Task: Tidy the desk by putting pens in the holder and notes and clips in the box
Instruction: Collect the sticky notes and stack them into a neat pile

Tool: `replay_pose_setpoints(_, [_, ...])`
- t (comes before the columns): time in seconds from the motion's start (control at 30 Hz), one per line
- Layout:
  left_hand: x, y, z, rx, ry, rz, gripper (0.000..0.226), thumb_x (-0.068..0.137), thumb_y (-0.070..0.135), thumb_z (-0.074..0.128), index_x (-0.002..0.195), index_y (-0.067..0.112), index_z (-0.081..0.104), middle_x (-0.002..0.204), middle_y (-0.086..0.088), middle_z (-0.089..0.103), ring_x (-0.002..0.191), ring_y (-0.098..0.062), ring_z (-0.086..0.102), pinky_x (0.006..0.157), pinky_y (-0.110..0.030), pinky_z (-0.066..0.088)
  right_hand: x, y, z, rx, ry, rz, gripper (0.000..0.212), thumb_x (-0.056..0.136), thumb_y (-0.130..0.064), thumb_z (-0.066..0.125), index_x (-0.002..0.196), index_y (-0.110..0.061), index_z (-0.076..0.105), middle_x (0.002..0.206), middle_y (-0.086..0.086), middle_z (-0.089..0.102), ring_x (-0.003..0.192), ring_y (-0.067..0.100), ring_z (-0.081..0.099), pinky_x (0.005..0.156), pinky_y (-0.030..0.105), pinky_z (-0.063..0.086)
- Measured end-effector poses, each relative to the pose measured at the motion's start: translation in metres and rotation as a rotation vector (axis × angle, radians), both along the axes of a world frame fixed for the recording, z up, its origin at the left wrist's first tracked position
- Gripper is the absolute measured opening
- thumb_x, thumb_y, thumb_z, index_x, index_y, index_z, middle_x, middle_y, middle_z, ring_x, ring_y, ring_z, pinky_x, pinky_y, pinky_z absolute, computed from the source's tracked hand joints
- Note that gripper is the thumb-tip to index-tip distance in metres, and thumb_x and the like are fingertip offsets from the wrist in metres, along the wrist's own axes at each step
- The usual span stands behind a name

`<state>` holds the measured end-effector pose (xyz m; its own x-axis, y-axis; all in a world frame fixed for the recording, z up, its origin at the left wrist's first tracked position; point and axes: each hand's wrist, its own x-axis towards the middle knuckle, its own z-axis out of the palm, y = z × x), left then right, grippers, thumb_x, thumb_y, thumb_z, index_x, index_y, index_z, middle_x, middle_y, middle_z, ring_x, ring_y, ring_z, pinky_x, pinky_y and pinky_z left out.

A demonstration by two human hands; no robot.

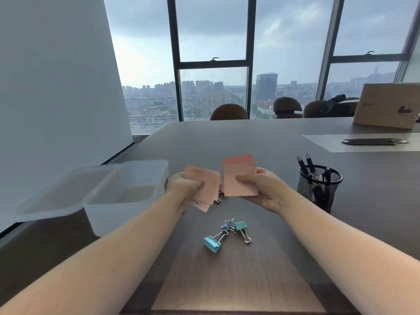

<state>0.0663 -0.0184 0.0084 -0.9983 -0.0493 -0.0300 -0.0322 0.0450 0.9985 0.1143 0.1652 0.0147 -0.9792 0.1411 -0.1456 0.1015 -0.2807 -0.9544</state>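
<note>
Left hand (188,186) and right hand (261,187) each pinch pink notes (238,178). The open box (127,196) lies at nine o'clock, nearest the left hand.

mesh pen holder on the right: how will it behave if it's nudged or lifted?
The black mesh pen holder is open wire mesh, so it is probably light and would slide on the smooth table. The pens lean out above its rim, so a push high up may tip it. The mesh should give a rigid, grippy hold.
</note>
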Motion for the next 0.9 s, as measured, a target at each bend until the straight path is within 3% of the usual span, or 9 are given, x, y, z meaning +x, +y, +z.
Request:
replay_pose_setpoints(0.07, [0.000, 0.013, -0.002, 0.033, 0.064, -0.034, 0.017, 0.089, -0.004, 0.057, 0.088, 0.013, 0.058, 0.095, -0.010, 0.066, 0.077, -0.022, 0.062, 0.063, -0.026, 0.050, -0.004, 0.003, -0.007, -0.007, 0.034, 0.033, 0.045, 0.084, 0.004, 0.063, 0.126, -0.007, 0.053, 0.108, 0.011, 0.068, 0.084, 0.022, 0.067, 0.069, 0.033, 0.059])
replay_pose_setpoints(0.13, [0.000, 0.027, -0.006, 0.104, 0.059, -0.150, 0.021, 0.093, -0.004, 0.047, 0.098, 0.012, 0.059, 0.079, -0.002, 0.071, 0.067, -0.021, 0.065, 0.059, -0.027, 0.048, -0.009, 0.007, -0.016, -0.002, 0.058, 0.032, 0.046, 0.085, 0.006, 0.061, 0.129, -0.005, 0.051, 0.117, 0.015, 0.066, 0.091, 0.025, 0.067, 0.081, 0.039, 0.057])
replay_pose_setpoints(0.2, [0.000, 0.040, -0.009, 0.151, 0.049, -0.290, 0.039, 0.090, -0.011, 0.040, 0.088, 0.015, 0.068, 0.063, 0.005, 0.073, 0.058, -0.018, 0.066, 0.056, -0.028, 0.048, -0.014, 0.011, -0.025, 0.060, 0.088, 0.006, 0.044, 0.087, 0.009, 0.057, 0.128, -0.002, 0.050, 0.125, 0.020, 0.063, 0.101, 0.028, 0.063, 0.095, 0.044, 0.051])
replay_pose_setpoints(0.3, [0.000, 0.057, -0.011, 0.116, 0.079, -0.470, 0.061, 0.082, -0.017, 0.032, 0.072, 0.021, 0.079, 0.068, 0.008, 0.076, 0.065, -0.009, 0.072, 0.063, -0.023, 0.055, -0.017, 0.013, -0.033, 0.263, 0.110, -0.039, 0.034, 0.089, 0.007, 0.054, 0.118, -0.009, 0.051, 0.111, 0.009, 0.065, 0.093, 0.015, 0.061, 0.084, 0.029, 0.053])
replay_pose_setpoints(0.37, [-0.005, 0.067, -0.015, 0.079, 0.075, -0.456, 0.051, 0.080, -0.016, 0.035, 0.073, 0.017, 0.073, 0.069, 0.006, 0.073, 0.062, -0.010, 0.067, 0.058, -0.023, 0.047, -0.022, 0.015, -0.038, 0.346, 0.096, -0.078, 0.033, 0.088, 0.003, 0.054, 0.112, -0.019, 0.046, 0.106, 0.005, 0.061, 0.090, 0.012, 0.058, 0.074, 0.022, 0.047])
replay_pose_setpoints(0.43, [-0.013, 0.075, -0.020, 0.045, 0.048, -0.393, 0.040, 0.078, -0.014, 0.040, 0.087, 0.018, 0.062, 0.080, -0.002, 0.067, 0.067, -0.015, 0.058, 0.057, -0.026, 0.041, -0.029, 0.018, -0.045, 0.362, 0.088, -0.095, 0.034, 0.087, -0.004, 0.058, 0.109, -0.023, 0.040, 0.111, 0.006, 0.061, 0.099, 0.016, 0.059, 0.080, 0.026, 0.048])
replay_pose_setpoints(0.6, [-0.022, 0.088, -0.026, 0.147, 0.028, -0.305, 0.035, 0.078, -0.015, 0.043, 0.091, 0.013, 0.059, 0.083, -0.006, 0.065, 0.070, -0.015, 0.065, 0.056, -0.025, 0.055, -0.038, 0.014, -0.050, 0.345, 0.117, -0.098, 0.053, 0.081, -0.018, 0.071, 0.125, -0.026, 0.041, 0.108, -0.003, 0.066, 0.095, 0.006, 0.064, 0.078, 0.018, 0.051])
replay_pose_setpoints(0.73, [-0.029, 0.084, -0.039, 0.126, 0.113, -0.281, 0.016, 0.075, 0.018, 0.069, 0.086, 0.022, 0.059, 0.092, -0.003, 0.069, 0.088, -0.021, 0.066, 0.082, -0.038, 0.052, -0.039, 0.016, -0.051, 0.372, 0.146, -0.175, 0.039, 0.085, -0.010, 0.061, 0.118, -0.028, 0.048, 0.105, -0.005, 0.064, 0.089, -0.001, 0.060, 0.070, 0.011, 0.048])
replay_pose_setpoints(0.9, [-0.034, 0.090, -0.046, 0.045, 0.209, -0.122, 0.038, 0.077, 0.056, 0.066, 0.076, 0.018, 0.061, 0.083, -0.006, 0.072, 0.075, -0.018, 0.063, 0.069, -0.035, 0.048, -0.039, 0.015, -0.054, 0.349, 0.201, -0.276, 0.049, 0.081, 0.003, 0.050, 0.119, -0.027, 0.048, 0.103, 0.004, 0.062, 0.083, 0.006, 0.058, 0.071, 0.018, 0.046])
